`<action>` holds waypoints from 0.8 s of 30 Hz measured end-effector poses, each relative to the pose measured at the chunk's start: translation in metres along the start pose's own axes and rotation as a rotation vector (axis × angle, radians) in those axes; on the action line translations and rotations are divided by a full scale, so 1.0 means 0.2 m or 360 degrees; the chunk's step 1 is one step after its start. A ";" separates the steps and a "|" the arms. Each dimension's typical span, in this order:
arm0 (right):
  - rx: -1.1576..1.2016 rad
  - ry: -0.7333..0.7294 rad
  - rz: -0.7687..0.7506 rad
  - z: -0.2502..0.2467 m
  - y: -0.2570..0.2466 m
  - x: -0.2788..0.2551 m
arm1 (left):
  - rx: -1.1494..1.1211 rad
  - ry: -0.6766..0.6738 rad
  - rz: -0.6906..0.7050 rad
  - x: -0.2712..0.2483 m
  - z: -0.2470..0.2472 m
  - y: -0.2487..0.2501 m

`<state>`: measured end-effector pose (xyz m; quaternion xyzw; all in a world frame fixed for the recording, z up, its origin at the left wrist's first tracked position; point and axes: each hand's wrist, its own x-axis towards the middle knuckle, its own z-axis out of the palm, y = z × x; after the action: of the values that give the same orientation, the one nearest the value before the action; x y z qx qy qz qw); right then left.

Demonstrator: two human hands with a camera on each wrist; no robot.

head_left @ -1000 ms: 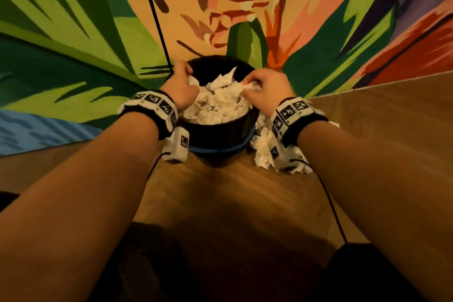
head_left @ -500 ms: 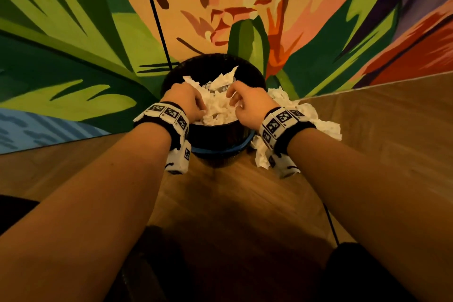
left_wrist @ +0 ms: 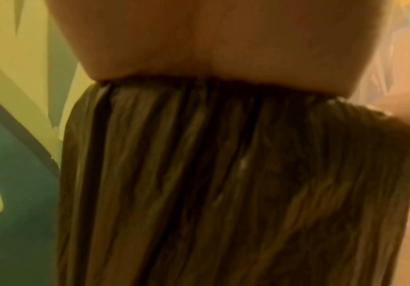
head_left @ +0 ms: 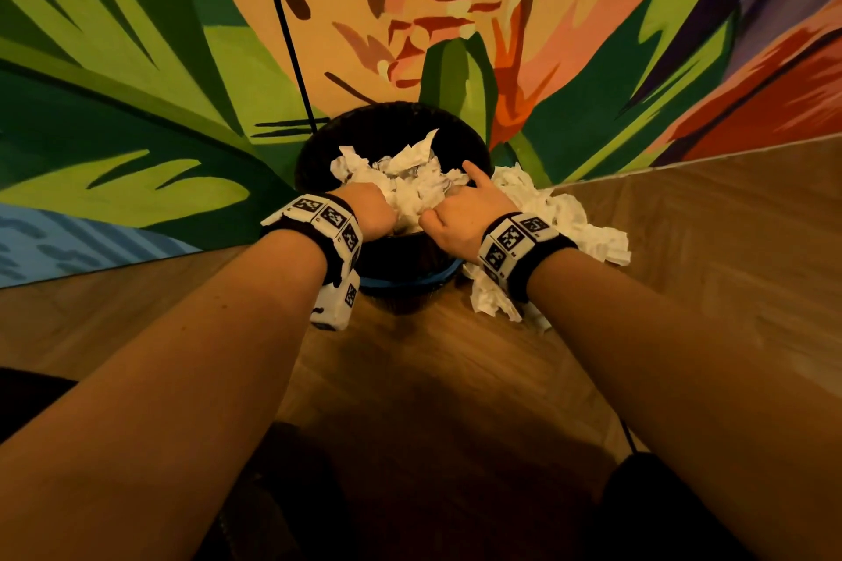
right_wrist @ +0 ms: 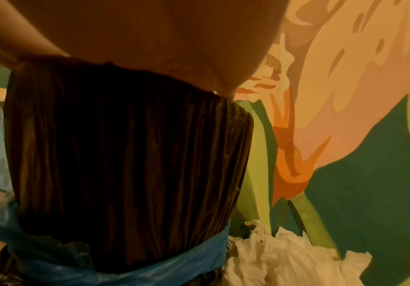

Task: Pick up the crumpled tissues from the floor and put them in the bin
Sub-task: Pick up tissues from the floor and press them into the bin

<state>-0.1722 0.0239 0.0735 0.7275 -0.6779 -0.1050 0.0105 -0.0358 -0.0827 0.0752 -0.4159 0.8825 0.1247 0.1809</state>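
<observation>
Most of the job looks done, judging by the fill. Mural wall (head_left: 136, 82) behind, wood floor (head_left: 410, 378) under me, black bin (head_left: 392, 123) standing against the wall with a dark ribbed liner and a blue bag band (right_wrist: 116, 265) round its lower part. Bin is packed nearly to the rim with crumpled tissues (head_left: 410, 182), white and heaped in the middle.

Still left: a loose pile of floor tissues (head_left: 574, 223) just right of the bin, touching its side and running round toward the wall; the right wrist view shows the same pile at the bin's foot. That's a fair clump, so I'd call the task well past halfway but not finished.

My left hand (head_left: 369, 210) sits on the near left of the rim, knuckles up, fingers curled down into the heap; whether it pinches a tissue, I cannot tell, fingertips are hidden. My right hand (head_left: 460, 214) is on the near right of the rim, forefinger stretched along the heap, other fingers bent into the paper; grip there also unclear. Hands are close together, not touching, both pressing at the pile in the bin. Wrist views show only palm heels against the liner edge.

Black cable (head_left: 282, 27) hangs down the wall to the bin.
</observation>
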 end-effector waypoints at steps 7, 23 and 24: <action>0.0537 0.0283 0.0171 0.05 0.00 -0.01 | -0.0176 0.0217 -0.0091 -0.03 -0.04 0.01; 0.1604 0.1126 0.0737 0.06 0.34 -0.10 | -0.0761 0.1206 0.0264 -0.13 -0.28 0.27; 0.1605 0.1148 0.0829 0.09 0.38 -0.11 | -0.0772 0.1195 0.0354 -0.14 -0.28 0.34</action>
<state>-0.2509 0.0422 0.0715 0.4456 -0.7513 0.4802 -0.0798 -0.0843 -0.0423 0.1414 -0.3654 0.8716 0.1868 -0.2683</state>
